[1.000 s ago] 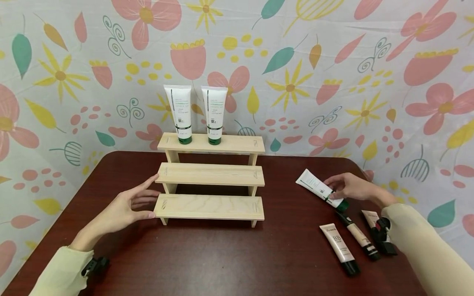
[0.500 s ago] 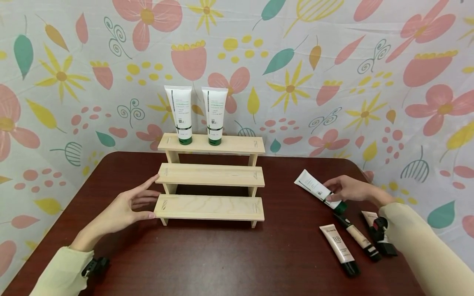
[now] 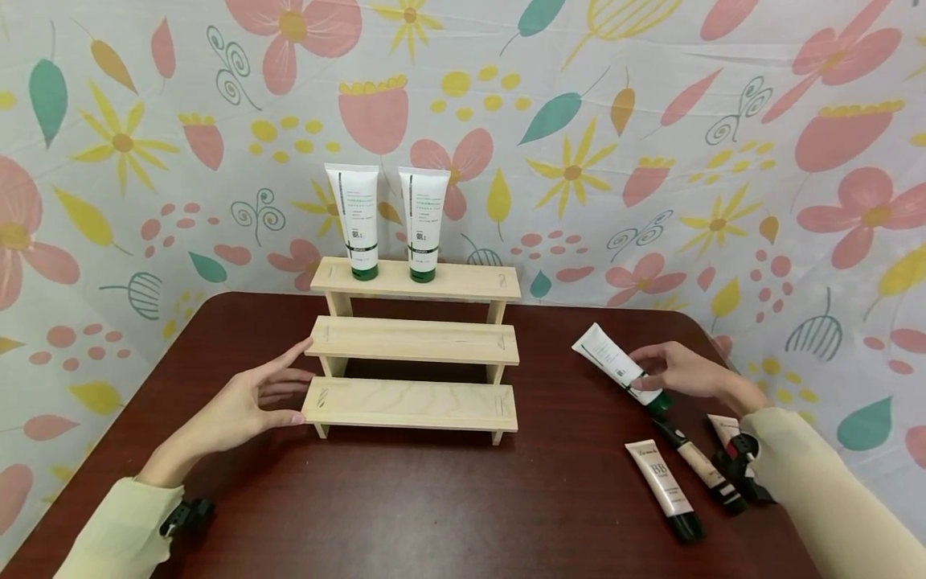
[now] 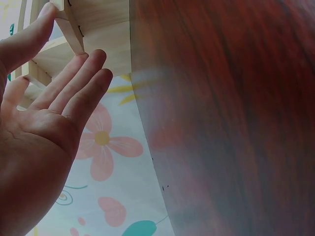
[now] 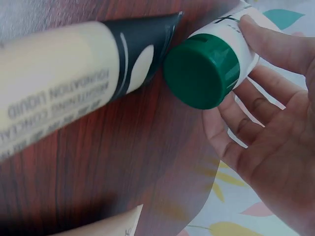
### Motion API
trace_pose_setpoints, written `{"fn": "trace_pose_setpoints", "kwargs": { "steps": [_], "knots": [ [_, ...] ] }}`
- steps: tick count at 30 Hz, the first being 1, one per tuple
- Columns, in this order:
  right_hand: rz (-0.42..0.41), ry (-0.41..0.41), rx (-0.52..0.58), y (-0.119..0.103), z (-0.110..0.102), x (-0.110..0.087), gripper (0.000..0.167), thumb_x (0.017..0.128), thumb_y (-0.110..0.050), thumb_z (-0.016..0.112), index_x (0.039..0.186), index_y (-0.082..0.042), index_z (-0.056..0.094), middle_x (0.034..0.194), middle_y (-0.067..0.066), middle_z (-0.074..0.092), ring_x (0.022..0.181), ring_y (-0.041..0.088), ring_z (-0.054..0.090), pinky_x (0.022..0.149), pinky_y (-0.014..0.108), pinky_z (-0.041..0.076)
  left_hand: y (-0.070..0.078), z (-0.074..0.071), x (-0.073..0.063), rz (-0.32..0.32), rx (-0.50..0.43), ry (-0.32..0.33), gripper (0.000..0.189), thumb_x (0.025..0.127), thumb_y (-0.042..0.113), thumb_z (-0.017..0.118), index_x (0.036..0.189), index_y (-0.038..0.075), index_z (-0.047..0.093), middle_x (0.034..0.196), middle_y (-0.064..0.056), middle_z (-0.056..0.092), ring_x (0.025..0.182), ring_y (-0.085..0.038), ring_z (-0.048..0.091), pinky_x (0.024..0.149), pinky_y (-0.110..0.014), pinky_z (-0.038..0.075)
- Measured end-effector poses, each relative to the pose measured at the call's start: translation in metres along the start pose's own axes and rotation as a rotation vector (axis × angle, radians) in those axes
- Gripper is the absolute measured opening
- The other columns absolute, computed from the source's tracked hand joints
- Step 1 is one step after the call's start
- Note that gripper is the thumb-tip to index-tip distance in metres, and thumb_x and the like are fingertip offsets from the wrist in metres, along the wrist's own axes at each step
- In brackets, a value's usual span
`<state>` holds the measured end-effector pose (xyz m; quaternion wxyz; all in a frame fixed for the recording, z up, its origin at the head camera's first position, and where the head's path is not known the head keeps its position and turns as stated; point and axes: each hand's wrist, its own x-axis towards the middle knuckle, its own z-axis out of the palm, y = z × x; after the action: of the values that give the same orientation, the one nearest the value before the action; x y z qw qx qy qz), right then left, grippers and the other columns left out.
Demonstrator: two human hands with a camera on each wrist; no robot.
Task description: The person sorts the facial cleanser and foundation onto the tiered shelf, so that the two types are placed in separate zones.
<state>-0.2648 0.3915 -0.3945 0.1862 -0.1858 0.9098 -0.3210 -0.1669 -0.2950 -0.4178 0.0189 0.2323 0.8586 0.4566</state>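
Here, right hand pinches tapered, round-capped tube.

The stepped stand is pale wood, smooth and matt. Beneath it, the tabletop shows dark, softly glossy wood grain. Behind it hangs a matt, creased cloth backdrop. On it stand two smooth plastic tubes. To its right, a third tube, also plastic, has a shiny green cap; a beige tube, glossy black.

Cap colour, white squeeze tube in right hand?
The round cap is green, clearest in the right wrist view.
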Motion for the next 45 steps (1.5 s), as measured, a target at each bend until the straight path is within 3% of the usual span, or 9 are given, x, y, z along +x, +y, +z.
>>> {"fn": "trace_pose_setpoints", "kwargs": {
  "steps": [3, 5, 10, 13, 21, 27, 37, 45],
  "knots": [
    [-0.003, 0.042, 0.022, -0.007, 0.004, -0.001, 0.056, 0.098, -0.019, 0.077, 0.141, 0.012, 0.058, 0.109, 0.011, 0.073, 0.092, 0.023, 0.068, 0.076, 0.035, 0.057, 0.000, 0.000, -0.001, -0.003, 0.004, -0.001, 0.107, 0.084, 0.004, 0.089, 0.169, 0.026, 0.028, 0.132, -0.017, 0.068, 0.119, -0.037, 0.068, 0.097, -0.053, 0.056],
    [-0.022, 0.077, 0.010, -0.012, 0.007, -0.001, 0.056, 0.098, -0.020, 0.077, 0.141, 0.010, 0.058, 0.111, 0.010, 0.073, 0.092, 0.021, 0.066, 0.075, 0.034, 0.056, 0.000, 0.000, -0.001, 0.001, 0.005, 0.000, 0.107, 0.084, 0.004, 0.089, 0.169, 0.026, 0.028, 0.132, -0.017, 0.068, 0.119, -0.037, 0.068, 0.097, -0.052, 0.056],
    [-0.062, 0.167, -0.026, -0.032, 0.017, -0.005, 0.056, 0.099, -0.025, 0.078, 0.143, 0.004, 0.060, 0.125, 0.013, 0.069, 0.110, 0.027, 0.063, 0.081, 0.031, 0.055, -0.001, 0.000, 0.001, 0.015, -0.004, 0.000, 0.106, 0.085, 0.004, 0.089, 0.169, 0.025, 0.028, 0.132, -0.017, 0.068, 0.119, -0.036, 0.068, 0.097, -0.051, 0.056],
    [-0.076, 0.205, -0.013, -0.046, 0.023, -0.007, 0.055, 0.098, -0.025, 0.079, 0.143, 0.002, 0.061, 0.125, 0.013, 0.068, 0.115, 0.030, 0.062, 0.084, 0.031, 0.053, -0.001, 0.001, 0.002, 0.017, -0.007, -0.002, 0.106, 0.085, 0.005, 0.089, 0.169, 0.025, 0.028, 0.132, -0.016, 0.068, 0.119, -0.036, 0.068, 0.098, -0.051, 0.056],
    [-0.075, 0.277, 0.074, -0.067, 0.032, -0.004, 0.047, 0.097, -0.023, 0.080, 0.137, -0.002, 0.065, 0.114, 0.012, 0.070, 0.096, 0.026, 0.067, 0.076, 0.032, 0.056, -0.002, 0.001, 0.000, 0.005, -0.006, -0.004, 0.107, 0.085, 0.004, 0.089, 0.169, 0.026, 0.028, 0.132, -0.017, 0.067, 0.119, -0.037, 0.068, 0.098, -0.053, 0.056],
    [-0.074, 0.347, 0.098, -0.078, 0.034, -0.004, 0.048, 0.097, -0.021, 0.080, 0.137, 0.002, 0.064, 0.109, 0.014, 0.072, 0.090, 0.026, 0.067, 0.073, 0.034, 0.057, 0.000, 0.001, 0.001, 0.017, -0.008, -0.008, 0.106, 0.085, 0.005, 0.089, 0.169, 0.024, 0.028, 0.132, -0.017, 0.067, 0.119, -0.036, 0.068, 0.098, -0.051, 0.056],
    [-0.074, 0.431, 0.086, -0.107, 0.032, -0.002, 0.053, 0.098, -0.029, 0.079, 0.141, -0.002, 0.063, 0.112, 0.015, 0.071, 0.094, 0.026, 0.066, 0.078, 0.030, 0.056, 0.001, 0.002, 0.001, 0.037, 0.002, -0.001, 0.105, 0.085, 0.003, 0.089, 0.169, 0.020, 0.028, 0.132, -0.019, 0.067, 0.118, -0.038, 0.068, 0.097, -0.048, 0.057],
    [-0.108, 0.480, 0.125, -0.131, 0.029, 0.003, 0.053, 0.098, -0.028, 0.079, 0.141, -0.002, 0.063, 0.120, 0.014, 0.068, 0.095, 0.023, 0.066, 0.081, 0.024, 0.055, 0.000, 0.000, 0.000, 0.018, -0.002, -0.002, 0.107, 0.084, 0.002, 0.089, 0.169, 0.022, 0.028, 0.132, -0.018, 0.067, 0.119, -0.037, 0.068, 0.098, -0.049, 0.056]
  ]
}}
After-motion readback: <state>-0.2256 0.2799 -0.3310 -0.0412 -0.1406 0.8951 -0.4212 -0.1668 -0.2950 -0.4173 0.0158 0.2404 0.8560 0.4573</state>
